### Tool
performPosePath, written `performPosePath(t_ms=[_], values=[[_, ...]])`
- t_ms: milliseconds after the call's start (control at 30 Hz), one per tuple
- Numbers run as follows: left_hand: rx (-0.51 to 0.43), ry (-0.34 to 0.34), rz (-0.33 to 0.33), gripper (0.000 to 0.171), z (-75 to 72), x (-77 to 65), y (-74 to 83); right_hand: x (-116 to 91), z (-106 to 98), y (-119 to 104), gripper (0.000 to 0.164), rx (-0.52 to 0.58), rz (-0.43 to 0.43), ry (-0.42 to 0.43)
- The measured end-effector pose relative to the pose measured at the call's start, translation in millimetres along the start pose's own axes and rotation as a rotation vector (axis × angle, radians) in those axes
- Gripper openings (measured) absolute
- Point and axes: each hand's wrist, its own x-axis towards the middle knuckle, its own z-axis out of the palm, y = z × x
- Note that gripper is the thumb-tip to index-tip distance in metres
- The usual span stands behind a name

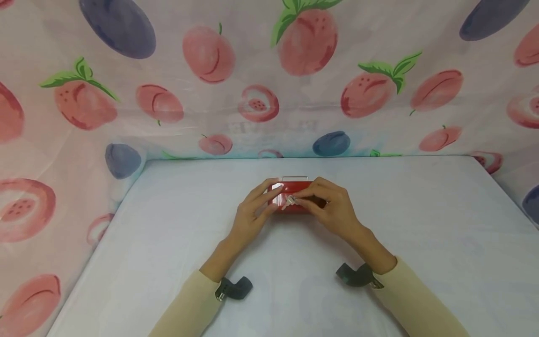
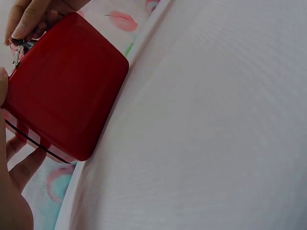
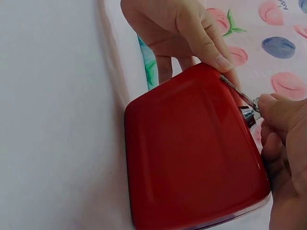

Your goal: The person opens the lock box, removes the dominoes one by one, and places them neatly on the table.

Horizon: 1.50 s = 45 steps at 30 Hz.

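Note:
A small glossy red lockbox (image 1: 289, 186) sits on the table, with a thin metal handle (image 1: 294, 177) along its far edge. My left hand (image 1: 249, 211) grips its left end, thumb at the near edge and fingers spread over the far side. From the right, my right hand (image 1: 332, 206) pinches a small key at the silver lock (image 3: 247, 116) between thumb and forefinger. A second key (image 3: 236, 90) hangs from the same ring and slants across the box's edge. The pinched key's head is mostly hidden by the fingertips.
White cloth covers the table (image 1: 177, 224) around the box. A fruit-printed curtain (image 1: 236, 112) stands behind the far edge and along the left side. Dark wrist cameras (image 1: 236, 288) are strapped at both sleeves.

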Motion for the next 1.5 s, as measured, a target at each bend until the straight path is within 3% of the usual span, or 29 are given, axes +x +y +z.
performPosePath(t_ms=[200,867,1167,1333,1500], values=[[-0.002,0.002,-0.004,0.046,0.7,0.8,0.1,-8.3,7.0,17.0,0.02,-0.021,0.008,0.026],[-0.036,0.014,-0.007,0.044,1.2,0.1,2.1,-15.6,20.1,18.1,0.024,-0.065,-0.06,0.153],[-0.035,-0.006,-0.027,0.046,0.6,-2.5,-0.5,-11.8,10.3,18.4,0.025,-0.04,-0.053,0.04],[-0.033,-0.002,-0.043,0.046,1.9,-2.1,-0.9,-7.9,0.6,19.1,0.025,-0.052,-0.067,0.07],[-0.03,-0.004,-0.071,0.044,3.0,-1.7,1.0,-5.1,-14.6,23.7,0.02,-0.155,0.038,0.112]])
